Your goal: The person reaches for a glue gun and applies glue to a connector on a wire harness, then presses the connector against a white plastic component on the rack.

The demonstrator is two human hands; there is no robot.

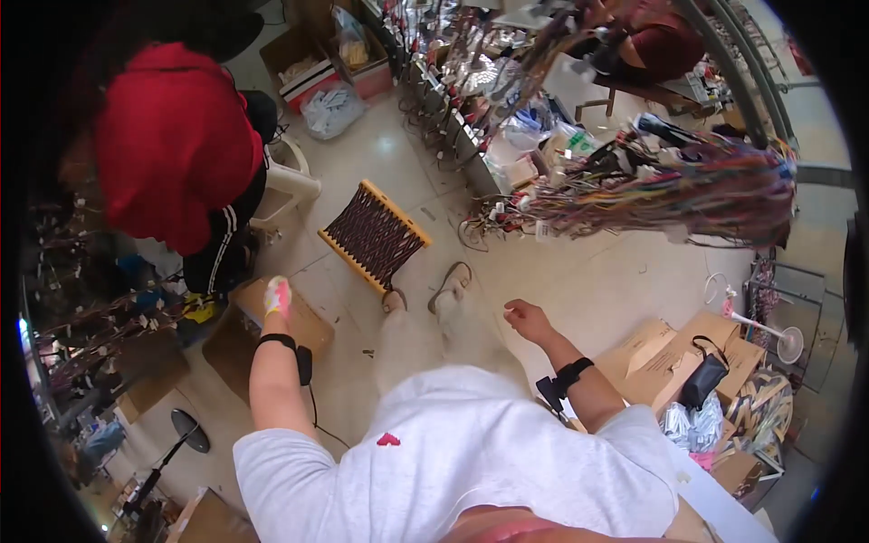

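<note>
My left hand (277, 297) hangs above an open cardboard box (306, 319). White, pink and yellow colouring covers it; whether this is a glove or something held, I cannot make out, and the fingers do not show clearly. My right hand (528, 321) is out over the tiled floor, loosely closed, with nothing visible in it. Black straps with small devices circle both forearms. Ahead of my feet, on the floor, is a frame (376, 237) with two yellow bars and dark cords strung between them.
A person in a red top (176, 145) is by a white plastic stool (288, 185) at left. Bundled coloured wires (652, 190) hang at right. Flattened cardboard boxes (674, 355) carry a black pouch (703, 380). A clear bag of white parts (332, 110) lies at the back.
</note>
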